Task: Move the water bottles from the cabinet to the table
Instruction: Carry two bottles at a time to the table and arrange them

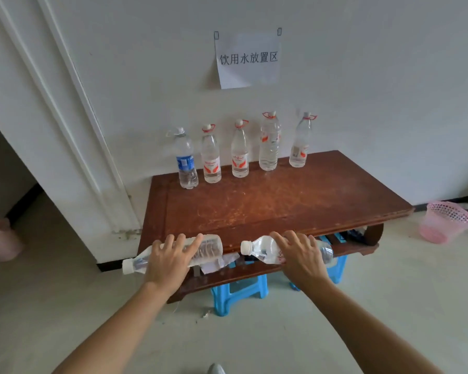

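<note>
Here's the left hand [168, 261], fingers curled over a clear plastic water bottle [206, 249] held sideways, right hand [299, 255] gripping a second clear bottle [262, 251] likewise, both at the front edge of the worn brown wooden table [295, 201], five upright bottles [239, 149] lined along its back.

You have one wide-angle view, worn on your head, looking forward and down onto the low wooden table [281, 201] from just beyond its front edge. It faces the white wall [362, 76] behind the table's back edge, with the paper sign [247, 60] high in frame. It sits close: your forearms rise from the bottom, and your left hand [168, 263] and right hand [300, 255] meet the front edge.
</note>
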A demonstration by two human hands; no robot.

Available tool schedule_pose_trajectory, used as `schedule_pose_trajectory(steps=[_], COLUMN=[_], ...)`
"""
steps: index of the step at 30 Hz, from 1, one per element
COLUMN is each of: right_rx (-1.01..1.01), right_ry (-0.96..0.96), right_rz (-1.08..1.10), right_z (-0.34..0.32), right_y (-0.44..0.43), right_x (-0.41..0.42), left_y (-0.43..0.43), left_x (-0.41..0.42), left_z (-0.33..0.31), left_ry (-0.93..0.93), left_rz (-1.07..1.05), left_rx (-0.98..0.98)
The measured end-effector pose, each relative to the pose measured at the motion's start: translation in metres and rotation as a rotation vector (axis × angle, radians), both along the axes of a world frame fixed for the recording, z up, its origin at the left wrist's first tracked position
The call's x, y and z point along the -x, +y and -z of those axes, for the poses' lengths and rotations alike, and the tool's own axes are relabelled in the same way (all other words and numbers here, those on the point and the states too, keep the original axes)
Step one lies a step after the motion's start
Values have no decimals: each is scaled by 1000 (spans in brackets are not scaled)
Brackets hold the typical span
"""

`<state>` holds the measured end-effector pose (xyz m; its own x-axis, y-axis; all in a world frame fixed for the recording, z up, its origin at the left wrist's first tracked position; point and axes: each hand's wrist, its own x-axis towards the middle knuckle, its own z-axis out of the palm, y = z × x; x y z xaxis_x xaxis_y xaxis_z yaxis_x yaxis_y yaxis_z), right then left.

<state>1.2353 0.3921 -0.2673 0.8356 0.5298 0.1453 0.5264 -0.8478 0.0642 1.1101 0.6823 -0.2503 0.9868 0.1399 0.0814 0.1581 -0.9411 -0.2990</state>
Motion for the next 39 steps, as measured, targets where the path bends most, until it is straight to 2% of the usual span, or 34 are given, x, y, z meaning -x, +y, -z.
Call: schedule_pose_trajectory(steps=[4, 7, 8, 14, 17, 28, 33, 36, 39], right_rx=[4, -3, -10, -85, -144, -575, -932, -988, -954], right_ry=[23, -15, 9, 18, 86, 443, 719, 784, 815], right_rz=[15, 9, 18, -25, -61, -196, -27, 75, 109], right_z=[1, -5, 0, 6, 20, 65, 83, 90, 92], right_y=[53, 78, 99, 133, 152, 253, 290, 296, 293], right_x=[-86, -124, -163, -234, -279, -438, -457, -460, -464], left_y=[57, 84, 108, 137, 146, 167, 183, 190, 191], left_x=[-92, -140, -180, -253, -286, -362, -394, -422, -447], left_z=[8, 5, 8, 15, 29, 44, 53, 56, 65], left_ry=[35, 68, 121, 142, 186, 412, 560, 614, 653], left_rz=[-47, -44, -46, -98, -104, -287, -296, -251, -189], left_rx=[61, 23, 21, 85, 70, -51, -127, -251, -327])
